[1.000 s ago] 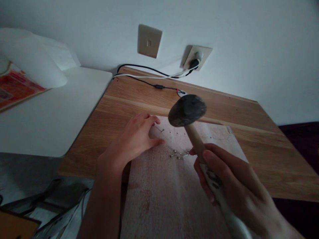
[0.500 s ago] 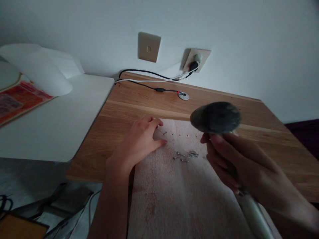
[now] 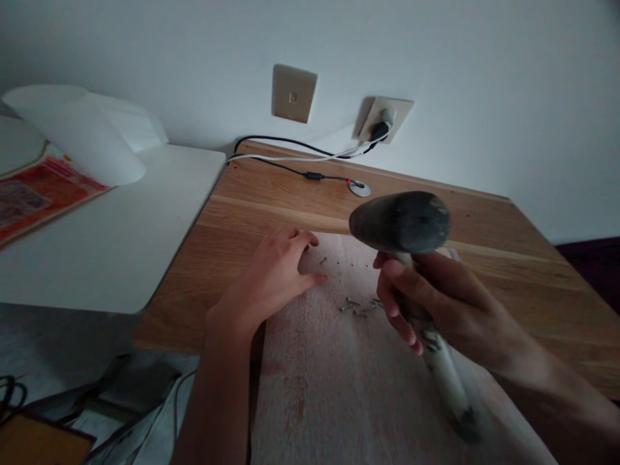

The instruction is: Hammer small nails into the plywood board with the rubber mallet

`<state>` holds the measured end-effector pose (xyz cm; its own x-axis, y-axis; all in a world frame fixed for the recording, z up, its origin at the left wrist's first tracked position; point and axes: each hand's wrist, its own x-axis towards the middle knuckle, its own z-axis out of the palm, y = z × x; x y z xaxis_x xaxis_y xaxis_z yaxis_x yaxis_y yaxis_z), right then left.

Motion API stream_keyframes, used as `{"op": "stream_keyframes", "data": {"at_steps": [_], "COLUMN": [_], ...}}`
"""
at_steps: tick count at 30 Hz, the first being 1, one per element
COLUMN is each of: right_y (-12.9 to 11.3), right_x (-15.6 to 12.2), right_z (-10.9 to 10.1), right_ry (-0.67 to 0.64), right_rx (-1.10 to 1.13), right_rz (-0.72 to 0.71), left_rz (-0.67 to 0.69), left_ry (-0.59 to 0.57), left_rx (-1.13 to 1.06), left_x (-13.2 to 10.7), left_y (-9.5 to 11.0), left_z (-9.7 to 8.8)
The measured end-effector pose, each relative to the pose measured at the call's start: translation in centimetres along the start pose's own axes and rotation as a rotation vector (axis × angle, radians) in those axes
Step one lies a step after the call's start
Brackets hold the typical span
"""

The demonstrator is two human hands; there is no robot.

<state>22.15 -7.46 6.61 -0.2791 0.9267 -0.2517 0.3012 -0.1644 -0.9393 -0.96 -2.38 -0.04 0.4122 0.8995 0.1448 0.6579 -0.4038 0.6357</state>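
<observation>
My right hand (image 3: 436, 303) is wrapped round the pale wooden handle of a rubber mallet (image 3: 401, 221), gripping close under its dark head, which hangs above the pale wooden board (image 3: 339, 381). My left hand (image 3: 276, 274) rests on the board's far left corner with fingers spread and slightly curled, holding nothing. A single small nail (image 3: 323, 261) stands or lies just right of its fingertips. Several loose nails (image 3: 359, 306) lie in a little heap on the board between my two hands.
The board lies on a wooden table (image 3: 242, 219) against a white wall. Black and white cables (image 3: 300, 161) run along the table's back edge to a wall socket (image 3: 382, 119). A white side table (image 3: 111, 226) with a white lamp shade (image 3: 77, 139) stands to the left.
My right hand slid up the handle to just under the mallet head. The mallet first swung right, then came back left and tilted so the handle points toward me.
</observation>
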Motion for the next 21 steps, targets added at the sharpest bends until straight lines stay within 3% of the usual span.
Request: {"op": "stream_keyframes", "data": {"at_steps": [5,9,13,17,21], "right_y": [0.0,-0.1,-0.6,-0.4,0.6], "right_x": [-0.3,-0.2,0.3,1.1,1.8], "right_z": [-1.2,-1.0,-0.2,0.4,0.5], "right_ry": [0.0,-0.028,0.016,0.135,0.036], "right_rx": [-0.186,-0.375,-0.687,-0.808,-0.835], "right_rz": [0.032,0.037,-0.134,-0.298,-0.291], "left_rz": [-0.029,-0.031,-0.033,-0.03,-0.01], "left_ry": [-0.016,-0.013,-0.006,-0.013,-0.006], "left_rx": [0.006,-0.015,-0.013,-0.012,-0.006], "left_x": [0.0,0.1,0.0,0.0,0.0], "left_y": [0.3,0.5,0.3,0.3,0.2], "left_z": [-0.1,-0.3,-0.3,-0.2,-0.2]}}
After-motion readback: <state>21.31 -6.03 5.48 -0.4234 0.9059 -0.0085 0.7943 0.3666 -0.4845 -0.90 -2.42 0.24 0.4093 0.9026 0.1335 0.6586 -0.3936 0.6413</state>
